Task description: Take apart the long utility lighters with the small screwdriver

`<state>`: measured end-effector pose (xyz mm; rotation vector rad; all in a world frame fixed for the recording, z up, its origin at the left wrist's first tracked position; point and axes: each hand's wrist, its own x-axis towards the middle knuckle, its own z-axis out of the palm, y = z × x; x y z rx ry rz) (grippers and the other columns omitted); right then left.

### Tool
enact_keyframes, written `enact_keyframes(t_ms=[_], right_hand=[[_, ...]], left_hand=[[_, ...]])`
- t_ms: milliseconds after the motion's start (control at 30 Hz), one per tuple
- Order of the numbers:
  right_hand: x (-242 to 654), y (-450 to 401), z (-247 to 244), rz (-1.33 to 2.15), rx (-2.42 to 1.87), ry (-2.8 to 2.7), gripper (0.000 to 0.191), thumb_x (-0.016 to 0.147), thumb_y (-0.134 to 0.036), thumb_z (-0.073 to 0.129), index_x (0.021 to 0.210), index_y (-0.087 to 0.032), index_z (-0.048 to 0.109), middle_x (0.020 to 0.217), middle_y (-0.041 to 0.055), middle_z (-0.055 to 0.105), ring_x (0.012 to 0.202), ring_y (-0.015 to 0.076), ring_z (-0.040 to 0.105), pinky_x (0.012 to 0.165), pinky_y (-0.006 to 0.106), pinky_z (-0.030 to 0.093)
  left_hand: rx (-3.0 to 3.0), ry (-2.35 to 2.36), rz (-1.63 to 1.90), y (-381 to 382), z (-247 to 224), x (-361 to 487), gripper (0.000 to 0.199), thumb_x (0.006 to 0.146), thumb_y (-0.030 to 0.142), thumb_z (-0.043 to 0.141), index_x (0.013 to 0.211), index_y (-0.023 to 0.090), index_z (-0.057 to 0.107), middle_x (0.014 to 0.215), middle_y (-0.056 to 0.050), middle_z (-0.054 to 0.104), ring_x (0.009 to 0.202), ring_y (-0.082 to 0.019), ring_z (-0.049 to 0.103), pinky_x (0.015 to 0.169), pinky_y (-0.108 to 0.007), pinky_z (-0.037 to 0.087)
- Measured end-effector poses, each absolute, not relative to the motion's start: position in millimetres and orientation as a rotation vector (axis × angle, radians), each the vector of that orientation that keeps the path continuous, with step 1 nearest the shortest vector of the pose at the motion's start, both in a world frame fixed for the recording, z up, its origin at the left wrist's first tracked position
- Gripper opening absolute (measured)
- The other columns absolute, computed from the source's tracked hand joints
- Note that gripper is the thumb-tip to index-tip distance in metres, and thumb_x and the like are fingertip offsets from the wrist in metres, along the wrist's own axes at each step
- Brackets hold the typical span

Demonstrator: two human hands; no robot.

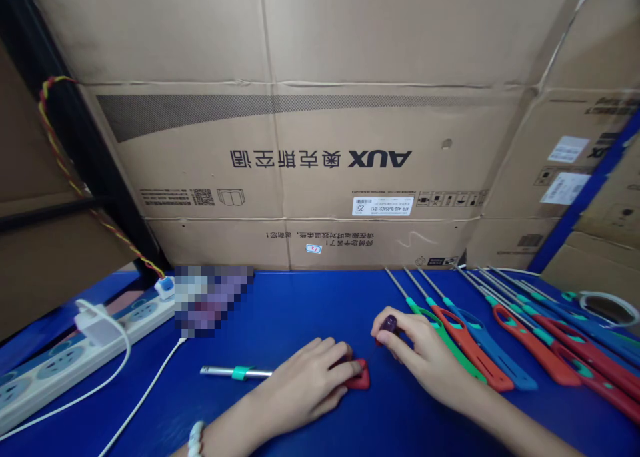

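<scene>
A long-nosed lighter lies crosswise in front of me, its silver tube and green collar (239, 373) to the left and its red handle end (361, 376) to the right. My left hand (315, 380) is closed over the lighter's middle, hiding most of the handle. To the right, my right hand (417, 347) is raised slightly and pinches a small dark purple, round-ended object (389, 324). Its far part is hidden by the fingers, so I cannot tell its kind. A gap separates it from the red handle. Beside the right hand lies a green lighter (457, 350).
Several more lighters, including an orange one (475, 354) and a blue one (505, 360), lie at the right. A white power strip (55, 370) with cables runs along the left. Cardboard (320, 124) walls in the back of the blue table (280, 310).
</scene>
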<state>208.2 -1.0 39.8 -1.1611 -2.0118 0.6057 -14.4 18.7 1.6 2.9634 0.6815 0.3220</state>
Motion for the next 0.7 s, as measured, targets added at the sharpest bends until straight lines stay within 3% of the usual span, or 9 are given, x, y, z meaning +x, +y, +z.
enact_keyframes(t_ms=[233, 433, 700], right_hand=[[208, -3, 38, 0.611, -1.130, -2.034, 0.019, 0.093, -0.027, 0.047, 0.078, -0.020, 0.056, 0.073, -0.0001, 0.061, 0.067, 0.0149, 0.056, 0.065, 0.024, 0.042], [206, -5, 39, 0.639, -1.061, -2.053, 0.014, 0.089, -0.031, 0.058, 0.081, -0.021, 0.063, 0.085, 0.0027, 0.056, 0.071, 0.0153, 0.054, 0.061, 0.025, 0.042], [200, -4, 35, 0.524, -1.049, -1.796, 0.016, 0.080, -0.031, 0.068, 0.078, -0.020, 0.056, 0.070, -0.0010, 0.055, 0.061, 0.0145, 0.054, 0.057, 0.025, 0.045]], left_hand=[[2.968, 0.667, 0.386, 19, -1, -15, 0.031, 0.094, 0.017, 0.047, 0.124, 0.024, 0.046, 0.108, -0.005, 0.055, 0.091, -0.019, 0.054, 0.082, -0.030, 0.044], [3.012, 0.674, 0.333, 20, -5, -15, 0.023, 0.095, 0.018, 0.047, 0.118, 0.023, 0.048, 0.108, -0.003, 0.058, 0.093, -0.020, 0.055, 0.083, -0.032, 0.042], [2.999, 0.700, 0.387, 19, -9, -11, 0.021, 0.097, 0.019, 0.045, 0.117, 0.022, 0.049, 0.111, -0.004, 0.059, 0.094, -0.020, 0.056, 0.081, -0.033, 0.043]])
